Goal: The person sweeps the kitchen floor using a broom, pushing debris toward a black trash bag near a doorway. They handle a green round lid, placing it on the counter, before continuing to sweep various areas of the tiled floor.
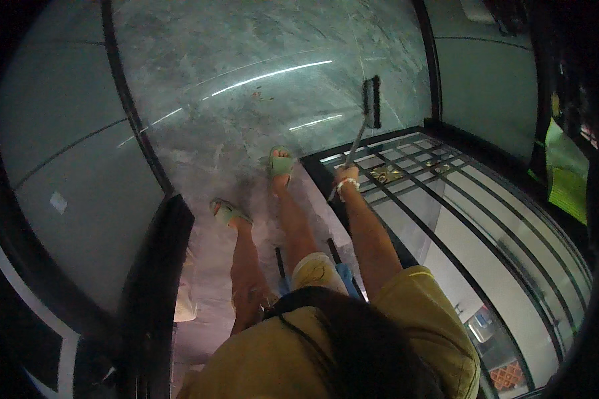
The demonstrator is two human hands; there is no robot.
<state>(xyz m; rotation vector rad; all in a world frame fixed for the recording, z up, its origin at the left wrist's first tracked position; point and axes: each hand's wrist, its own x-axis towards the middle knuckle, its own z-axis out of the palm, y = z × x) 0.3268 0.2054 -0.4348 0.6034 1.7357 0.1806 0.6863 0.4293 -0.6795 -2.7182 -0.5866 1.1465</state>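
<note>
My right hand (347, 174), with a beaded bracelet at its wrist, grips the grey handle (356, 144) of a long-handled floor tool. Its narrow dark head (373, 102) is out ahead over the grey marbled floor (219, 109); whether it is a broom or a squeegee cannot be told. Some small reddish-brown bits or stains (259, 95) show on the floor to the left of that head. My left hand is out of view. Below me are my two feet in green slides (281, 160), one farther forward than the other.
A barred glass door (429, 229) with gold ornaments (387, 173) stands close along my right side. On the left is a dark door-frame post (154, 249). Two black rods (279, 262) with blue parts show beside my leg. A yellow-green sheet (566, 174) hangs at far right.
</note>
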